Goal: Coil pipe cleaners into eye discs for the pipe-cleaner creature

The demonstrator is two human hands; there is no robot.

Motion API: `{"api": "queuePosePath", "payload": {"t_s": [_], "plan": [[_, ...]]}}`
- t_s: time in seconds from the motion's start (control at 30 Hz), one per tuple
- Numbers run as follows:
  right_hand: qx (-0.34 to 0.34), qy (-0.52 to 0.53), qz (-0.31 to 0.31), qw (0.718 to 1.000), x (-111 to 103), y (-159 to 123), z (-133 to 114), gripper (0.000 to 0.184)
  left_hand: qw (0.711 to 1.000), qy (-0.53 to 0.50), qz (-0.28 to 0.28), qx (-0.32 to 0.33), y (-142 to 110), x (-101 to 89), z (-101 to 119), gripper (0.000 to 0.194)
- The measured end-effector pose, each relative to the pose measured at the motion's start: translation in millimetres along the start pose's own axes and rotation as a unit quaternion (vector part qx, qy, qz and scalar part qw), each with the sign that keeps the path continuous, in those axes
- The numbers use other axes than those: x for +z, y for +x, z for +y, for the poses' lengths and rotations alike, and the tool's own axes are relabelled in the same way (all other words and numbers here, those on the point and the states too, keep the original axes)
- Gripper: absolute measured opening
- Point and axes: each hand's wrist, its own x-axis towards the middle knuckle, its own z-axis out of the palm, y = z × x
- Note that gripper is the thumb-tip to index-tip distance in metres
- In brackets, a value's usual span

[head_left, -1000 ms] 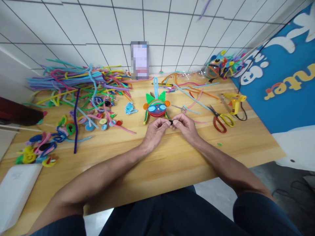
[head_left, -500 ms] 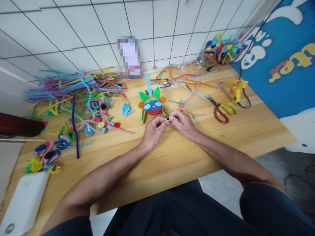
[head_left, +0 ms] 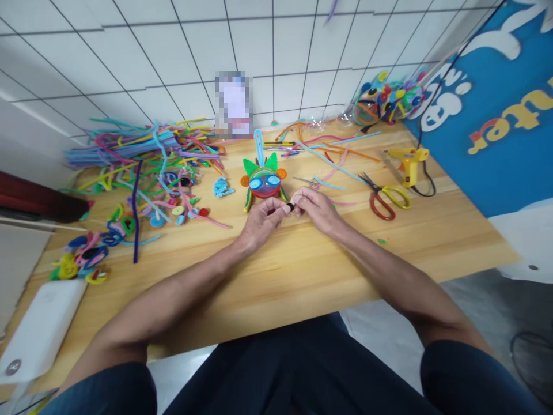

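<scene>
A small black piece (head_left: 291, 206), too small to name surely, sits pinched between my two hands above the table. My left hand (head_left: 263, 222) grips it from the left with thumb and fingertips. From the other side the closed fingers of my right hand (head_left: 315, 208) meet it. Just behind them stands a colourful pipe-cleaner figure (head_left: 265, 183) with green pointed ears, blue oval eyes, orange round sides and a tall light-blue loop on top. My hands partly cover its lower right side.
Pipe cleaners (head_left: 125, 147) lie heaped at the back left, with small coiled pieces (head_left: 88, 256) in front. Scissors (head_left: 384, 199) and a yellow glue gun (head_left: 408, 164) lie on the right. A white power bank (head_left: 47, 328) rests at the left edge; a decorated clear ball (head_left: 367, 109) stands at the back right.
The black piece shows more plainly between my fingertips. Both hands remain together in a pinch, and the whole view has shifted slightly.
</scene>
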Motion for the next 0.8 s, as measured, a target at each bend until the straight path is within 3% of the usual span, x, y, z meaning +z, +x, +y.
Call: {"api": "queuePosePath", "payload": {"t_s": [0.33,0.43,0.57,0.8], "plan": [[-0.04,-0.026,-0.001,0.999,1.7,-3.2,-10.6,0.007,1.0,-0.003,0.03,0.005,-5.1,3.5,14.8,0.028],[-0.093,-0.022,-0.002,0.995,2.1,-4.5,-10.3,0.008,0.998,-0.047,0.033,-0.018,-8.0,3.9,15.5,0.024],[-0.151,-0.096,0.005,0.984,0.4,-6.3,-10.5,0.007,0.992,-0.118,0.033,-0.042,-9.8,3.6,12.5,0.021],[-0.15,-0.104,0.026,0.983,12.4,-12.9,-4.3,0.011,0.975,-0.207,0.033,-0.078,-14.1,2.0,2.6,0.027]]}}
